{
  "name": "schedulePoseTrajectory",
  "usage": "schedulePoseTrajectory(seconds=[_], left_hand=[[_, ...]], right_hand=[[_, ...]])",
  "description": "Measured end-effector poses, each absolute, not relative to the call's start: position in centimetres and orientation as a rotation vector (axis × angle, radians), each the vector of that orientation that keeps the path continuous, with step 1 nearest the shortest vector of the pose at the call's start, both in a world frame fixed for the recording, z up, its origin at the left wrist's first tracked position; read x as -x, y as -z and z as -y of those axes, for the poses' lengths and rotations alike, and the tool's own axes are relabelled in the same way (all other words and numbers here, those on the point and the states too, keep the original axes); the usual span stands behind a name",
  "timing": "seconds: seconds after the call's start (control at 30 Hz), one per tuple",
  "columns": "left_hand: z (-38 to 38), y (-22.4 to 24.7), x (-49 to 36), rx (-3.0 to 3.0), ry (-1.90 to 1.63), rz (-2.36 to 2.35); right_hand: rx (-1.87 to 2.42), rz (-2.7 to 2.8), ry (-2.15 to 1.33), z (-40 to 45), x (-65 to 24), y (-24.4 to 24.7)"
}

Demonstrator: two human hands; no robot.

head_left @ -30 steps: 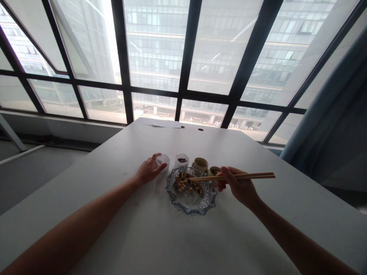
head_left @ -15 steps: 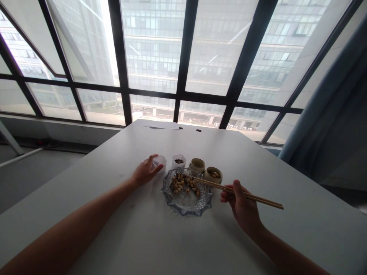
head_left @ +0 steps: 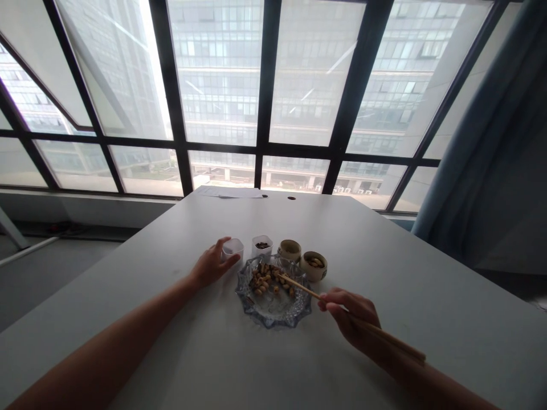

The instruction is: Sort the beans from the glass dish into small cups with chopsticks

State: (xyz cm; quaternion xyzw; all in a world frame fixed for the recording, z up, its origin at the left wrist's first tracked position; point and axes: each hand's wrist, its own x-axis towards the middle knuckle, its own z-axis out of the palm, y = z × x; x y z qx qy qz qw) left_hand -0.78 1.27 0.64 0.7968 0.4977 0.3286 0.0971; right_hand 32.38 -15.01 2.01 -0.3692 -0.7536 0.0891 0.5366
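Observation:
My left hand (head_left: 212,263) grips a small clear plastic cup (head_left: 233,248), thumb in front and fingers at its far side. Wooden chopsticks (head_left: 301,287) are held in my right hand (head_left: 352,316), their tips among the nuts in a scalloped glass dish (head_left: 273,320). Peanuts and other small brown pieces (head_left: 265,278) lie heaped toward the dish's back and left. Behind the dish, a second clear cup (head_left: 262,246) holds dark seeds. Beside it stand two tan ceramic cups: one (head_left: 289,250) whose contents I cannot make out, the other (head_left: 314,266) with several nuts inside.
Everything stands on a white table (head_left: 273,219). White papers (head_left: 231,192) lie at its far edge near two dark round holes. Large framed windows rise beyond, and a blue curtain (head_left: 465,148) hangs at the right.
My right hand has turned and lowered, the chopsticks now sloping more steeply with their tips farther left into the nuts. My left hand stays at the plastic cup. The whole view has shifted slightly.

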Motion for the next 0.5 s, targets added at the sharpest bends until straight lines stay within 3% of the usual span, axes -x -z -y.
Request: schedulePoseTrajectory(seconds=[0.5], left_hand=[[-1.64, 0.33, 0.99, -2.424, -1.2, -1.381]], right_hand=[[0.812, 1.929, -0.11, 15.19, -32.31, -2.24]])
